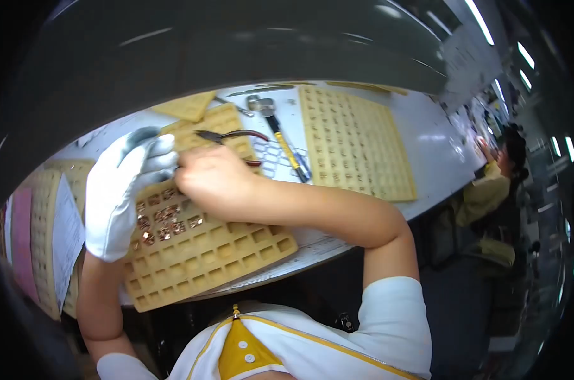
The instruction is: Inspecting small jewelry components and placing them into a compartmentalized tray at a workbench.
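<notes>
My left hand (pixel 120 190), in a white glove, is raised above the left side of a yellow compartment tray (pixel 194 271). Its fingers curl toward my bare right hand (pixel 218 178), and the two hands meet near the tray's upper part. Whatever lies between the fingertips is hidden by the hands and too blurred to tell. Small shiny copper-coloured pieces (pixel 167 213) fill several compartments just below the hands. Side-cutting pliers (pixel 215 137) with dark red handles lie on another yellow tray (pixel 227 116), directly beyond my right hand.
A hammer (pixel 282 137) with a yellow-and-black handle lies beside a blue pen (pixel 303 164). Farther right is a large yellow tray (pixel 358 142) with small pieces in rows. Stacked trays (pixel 44 228) and a paper sheet (pixel 67 237) stand at left. Another person (pixel 493 180) sits along the bench (pixel 429 137).
</notes>
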Available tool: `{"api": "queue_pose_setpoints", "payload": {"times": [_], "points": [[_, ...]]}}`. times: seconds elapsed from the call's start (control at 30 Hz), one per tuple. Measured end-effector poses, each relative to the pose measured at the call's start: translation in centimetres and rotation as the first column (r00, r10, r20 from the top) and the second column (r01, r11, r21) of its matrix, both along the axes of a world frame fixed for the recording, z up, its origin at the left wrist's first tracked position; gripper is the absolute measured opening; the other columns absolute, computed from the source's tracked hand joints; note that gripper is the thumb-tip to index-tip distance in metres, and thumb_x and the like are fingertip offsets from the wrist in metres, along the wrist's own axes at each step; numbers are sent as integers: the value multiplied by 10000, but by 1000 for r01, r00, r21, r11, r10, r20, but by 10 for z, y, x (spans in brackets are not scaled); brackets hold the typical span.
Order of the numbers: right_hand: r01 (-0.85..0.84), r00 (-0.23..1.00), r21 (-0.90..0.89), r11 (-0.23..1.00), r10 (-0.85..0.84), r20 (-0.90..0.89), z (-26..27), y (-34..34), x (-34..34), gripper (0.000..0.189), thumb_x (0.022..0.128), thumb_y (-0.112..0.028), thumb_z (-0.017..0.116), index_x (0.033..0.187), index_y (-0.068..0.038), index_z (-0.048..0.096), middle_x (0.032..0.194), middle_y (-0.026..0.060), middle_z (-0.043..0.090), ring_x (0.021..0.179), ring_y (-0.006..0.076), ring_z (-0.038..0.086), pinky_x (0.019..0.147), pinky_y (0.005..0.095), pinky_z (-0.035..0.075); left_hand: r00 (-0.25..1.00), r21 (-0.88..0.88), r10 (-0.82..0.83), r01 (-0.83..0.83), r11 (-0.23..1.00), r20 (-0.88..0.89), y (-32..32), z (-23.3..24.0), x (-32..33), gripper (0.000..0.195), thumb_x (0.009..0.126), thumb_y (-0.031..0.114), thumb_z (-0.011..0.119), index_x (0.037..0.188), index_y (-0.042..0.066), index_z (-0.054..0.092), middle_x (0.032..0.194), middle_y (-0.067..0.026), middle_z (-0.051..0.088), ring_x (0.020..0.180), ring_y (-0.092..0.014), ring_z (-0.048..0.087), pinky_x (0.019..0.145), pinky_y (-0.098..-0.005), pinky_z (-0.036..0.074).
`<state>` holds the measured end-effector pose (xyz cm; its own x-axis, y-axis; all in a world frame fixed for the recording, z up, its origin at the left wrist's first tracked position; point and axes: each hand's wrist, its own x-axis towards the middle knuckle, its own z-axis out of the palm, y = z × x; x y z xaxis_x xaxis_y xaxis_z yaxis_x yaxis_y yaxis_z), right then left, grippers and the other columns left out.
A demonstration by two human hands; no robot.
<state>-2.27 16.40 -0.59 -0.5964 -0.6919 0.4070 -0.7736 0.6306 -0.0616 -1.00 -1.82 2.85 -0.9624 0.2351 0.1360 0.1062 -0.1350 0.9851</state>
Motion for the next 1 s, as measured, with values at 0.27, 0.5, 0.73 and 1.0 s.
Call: {"api": "queue_pose_setpoints", "payload": {"times": [0.27,0.5,0.73,1.0], "points": [[-8,999,49,999,10,-50,-25,-10,-10,148,637,-197,641,703,-84,710,769,115,679,765,278,658,647,384,504,994,-82,68,-75,994,-88,5,-16,-3,409,978,257,517,1285,-10,481,1175,-88,600,1036,-166,597,895,-299,482],[1,999,-21,1000,-1,-45,-22,-7,-11,127,585,-153,645,655,-53,679,724,137,645,740,313,656,616,415,520,994,-74,52,-59,995,-97,1,-22,-10,394,980,245,511,1285,-3,486,1195,-90,598,1048,-170,592,902,-309,474],[21,1000,141,990,-21,0,-17,-16,-10,137,642,-162,629,716,-71,699,788,124,680,781,282,668,645,388,518,989,-108,73,-87,990,-126,-1,-22,-11,384,982,241,503,1275,-6,496,1186,-86,597,1049,-172,588,915,-321,471],[55,989,-163,985,-31,146,7,15,-4,144,625,-108,631,725,-5,645,812,135,621,822,319,633,673,430,510,996,-13,-9,8,1000,-89,12,-10,-4,513,971,211,505,1393,-39,358,1379,-141,461,1255,-211,477,1077,-335,346]]}}
